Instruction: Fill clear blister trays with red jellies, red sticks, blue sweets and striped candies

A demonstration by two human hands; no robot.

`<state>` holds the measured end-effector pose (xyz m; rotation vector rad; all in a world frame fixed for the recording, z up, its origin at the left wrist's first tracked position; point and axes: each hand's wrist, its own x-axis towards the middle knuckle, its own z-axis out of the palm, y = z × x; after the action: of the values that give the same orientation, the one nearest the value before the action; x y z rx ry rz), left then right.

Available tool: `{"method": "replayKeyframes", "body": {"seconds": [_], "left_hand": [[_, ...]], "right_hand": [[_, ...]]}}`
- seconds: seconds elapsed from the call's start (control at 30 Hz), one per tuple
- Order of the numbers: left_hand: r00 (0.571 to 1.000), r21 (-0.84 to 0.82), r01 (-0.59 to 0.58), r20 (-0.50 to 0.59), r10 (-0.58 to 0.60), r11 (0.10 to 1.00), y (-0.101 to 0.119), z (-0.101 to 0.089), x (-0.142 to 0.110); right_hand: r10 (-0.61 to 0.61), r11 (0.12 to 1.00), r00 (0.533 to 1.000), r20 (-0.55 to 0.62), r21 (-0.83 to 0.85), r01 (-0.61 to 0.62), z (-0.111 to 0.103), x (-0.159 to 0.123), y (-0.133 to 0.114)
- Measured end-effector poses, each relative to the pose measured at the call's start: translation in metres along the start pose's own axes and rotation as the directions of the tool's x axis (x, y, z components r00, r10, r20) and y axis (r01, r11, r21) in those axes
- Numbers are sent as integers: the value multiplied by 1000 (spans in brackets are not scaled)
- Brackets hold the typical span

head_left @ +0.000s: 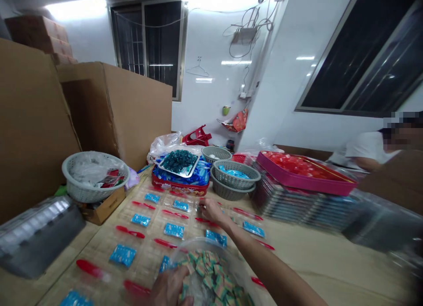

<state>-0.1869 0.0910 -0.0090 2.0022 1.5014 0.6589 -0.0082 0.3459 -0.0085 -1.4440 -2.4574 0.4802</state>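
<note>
My left hand (168, 287) is curled at the near edge of a clear plastic bowl (194, 253) heaped with small multicoloured sachets (211, 275). Whether it grips any of them is hidden. My right hand (211, 211) reaches across a clear moulded tray (148, 248), its fingertips pinched on a small sachet (201, 208) in a tray pocket. Pockets around it hold flat blue sachets (174, 230) and red plastic spoons (130, 231).
Grey plastic baskets (236, 174) and a red-based pile of blue packets (180, 182) stand beyond the tray. Tall cardboard boxes (114, 108) fill the left side. Stacked trays under a magenta tray (304, 174) lie to the right, and a co-worker in white (366, 149) is behind them.
</note>
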Motion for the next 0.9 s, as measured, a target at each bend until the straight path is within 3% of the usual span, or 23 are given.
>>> {"method": "replayKeyframes", "body": {"seconds": [0.2,0.43,0.5,0.63,0.7,0.8,0.9], "left_hand": [[998,72,-54,-37,57,996,-17,16,-3],[996,136,42,-81,-31,990,10,2,-2],[993,127,102,-72,-93,987,19,-4,-2],[982,88,186,-56,-181,979,29,-7,-1],[978,56,199,-69,-195,978,29,-3,0],[976,32,193,-107,-189,981,27,8,4],[974,51,198,-124,-191,979,24,18,8]], "right_hand": [[-21,992,1000,-14,-121,19,5,-1,-4],[-6,994,996,-84,-108,-3,1,-13,-12],[-20,998,989,-144,-58,12,-7,-27,-20],[-73,972,967,-246,199,124,-25,-77,-42],[-122,956,982,-143,248,155,-30,-108,-55],[-185,975,980,76,141,174,-27,-147,-70],[-192,981,975,109,24,191,-13,-168,-77]]}}
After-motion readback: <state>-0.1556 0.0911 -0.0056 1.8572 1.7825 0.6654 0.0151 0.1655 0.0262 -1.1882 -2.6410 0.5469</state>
